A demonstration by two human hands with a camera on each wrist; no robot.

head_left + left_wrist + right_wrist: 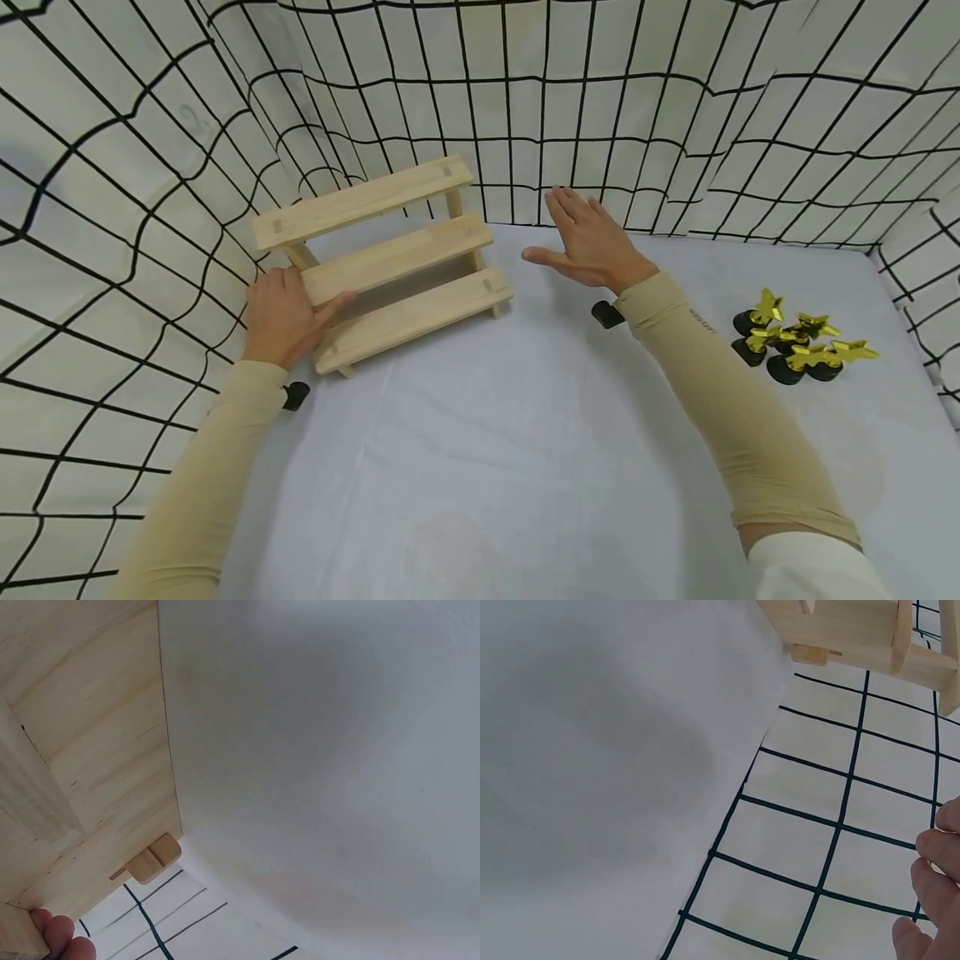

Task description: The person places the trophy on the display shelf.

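A three-tier pale wooden step shelf (397, 258) stands at the back left, turned slightly askew. My left hand (281, 317) grips its left end, the thumb lying along the middle board and the fingers at the outer side. In the left wrist view, fingertips (64, 941) show beside a board of the shelf (112, 765). To the right of the shelf, apart from it, my right hand (592, 242) is held with fingers extended and thumb spread, nothing in it. The right wrist view catches its fingers (937, 889) and part of the shelf (847, 630).
Several gold star trophies (806, 354) with black bases stand in a cluster on the right of the white tabletop (465, 458). White panels with a black grid (600, 83) enclose the back and sides, with the shelf close to the left one.
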